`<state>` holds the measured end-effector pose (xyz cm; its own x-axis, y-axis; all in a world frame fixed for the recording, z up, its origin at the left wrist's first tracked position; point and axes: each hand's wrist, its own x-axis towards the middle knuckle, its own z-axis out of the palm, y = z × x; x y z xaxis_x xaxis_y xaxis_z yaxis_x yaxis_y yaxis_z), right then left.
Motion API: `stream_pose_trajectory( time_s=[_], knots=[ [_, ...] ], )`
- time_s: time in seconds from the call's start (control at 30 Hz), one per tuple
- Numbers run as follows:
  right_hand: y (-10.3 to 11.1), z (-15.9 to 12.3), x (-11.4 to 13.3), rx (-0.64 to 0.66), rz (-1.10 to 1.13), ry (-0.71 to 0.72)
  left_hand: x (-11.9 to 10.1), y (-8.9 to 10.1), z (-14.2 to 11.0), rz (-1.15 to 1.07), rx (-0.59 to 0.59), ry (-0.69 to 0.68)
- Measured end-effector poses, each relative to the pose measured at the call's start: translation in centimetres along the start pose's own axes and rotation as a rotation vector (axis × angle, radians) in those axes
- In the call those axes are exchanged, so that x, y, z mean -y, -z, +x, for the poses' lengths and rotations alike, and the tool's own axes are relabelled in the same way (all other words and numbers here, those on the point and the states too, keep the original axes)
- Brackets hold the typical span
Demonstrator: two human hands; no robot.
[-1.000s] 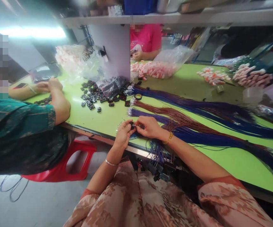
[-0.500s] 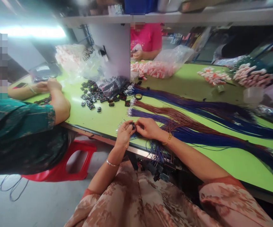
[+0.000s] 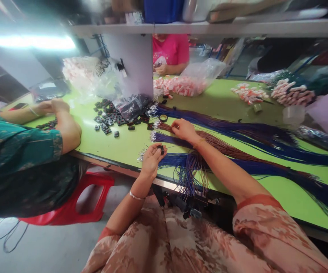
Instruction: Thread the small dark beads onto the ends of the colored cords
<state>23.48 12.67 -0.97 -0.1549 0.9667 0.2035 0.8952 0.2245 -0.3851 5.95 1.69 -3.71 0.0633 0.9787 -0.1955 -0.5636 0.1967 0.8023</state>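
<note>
Near the table's front edge, my left hand (image 3: pixel 152 159) is closed around a small black connector housing (image 3: pixel 160 149), from which a thin wire runs to the right. Farther back, my right hand (image 3: pixel 184 131) has its fingertips down at the brown wires (image 3: pixel 166 126), close to their silvery terminal ends. Whether a single wire is pinched there is too small to make out. Purple wires (image 3: pixel 164 138) lie between my two hands. Blue wires (image 3: pixel 169 160) stretch right from beside my left hand, and some loose wire ends droop over the table edge.
Many loose black connector housings (image 3: pixel 107 119) lie left of the wires, beside a plastic bag (image 3: pixel 135 106). A tape roll (image 3: pixel 163 118) sits behind the brown wires. One co-worker's arm (image 3: pixel 69 125) rests at the left; another person (image 3: pixel 171 55) works across the table. A shelf (image 3: pixel 110 29) spans above.
My right hand has left the connector housing and moved back and right to the brown wires. My left hand stays near the front edge, still holding the housing.
</note>
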Motion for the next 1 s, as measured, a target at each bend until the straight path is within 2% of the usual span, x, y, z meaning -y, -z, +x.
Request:
stream_pose_trajectory(
  time_s=[0.07,0.2,0.33,0.47,0.57,0.7,0.8,0.9,1.0],
  knots=[
    [-0.6,1.2,-1.0,0.052,-0.106,-0.046,0.2,0.0,0.3,-0.013,-0.022,0.034],
    [-1.4,1.7,-1.6,0.123,-0.151,-0.046,0.4,0.4,0.6,-0.015,-0.036,0.075],
    [-0.9,1.3,-1.7,0.093,-0.213,-0.013,0.5,0.6,0.6,-0.021,-0.032,0.078],
    [-0.2,1.5,-1.2,0.068,-0.207,-0.048,0.7,0.8,0.7,-0.034,-0.002,0.078],
    [-0.3,2.0,0.3,0.047,-0.058,0.044,0.8,0.9,0.7,-0.041,0.013,0.069],
    [-0.8,2.2,3.7,0.000,0.284,0.227,0.8,0.9,0.7,-0.041,0.005,0.069],
    [-0.5,1.6,5.7,0.025,0.522,0.289,0.9,0.9,0.6,-0.039,-0.010,0.066],
    [0.1,0.0,6.3,0.095,0.626,0.304,1.0,0.9,0.5,-0.044,-0.008,0.038],
    [0.3,-2.0,5.7,0.171,0.667,0.252,1.1,0.9,0.4,-0.072,-0.004,-0.003]
  ],
)
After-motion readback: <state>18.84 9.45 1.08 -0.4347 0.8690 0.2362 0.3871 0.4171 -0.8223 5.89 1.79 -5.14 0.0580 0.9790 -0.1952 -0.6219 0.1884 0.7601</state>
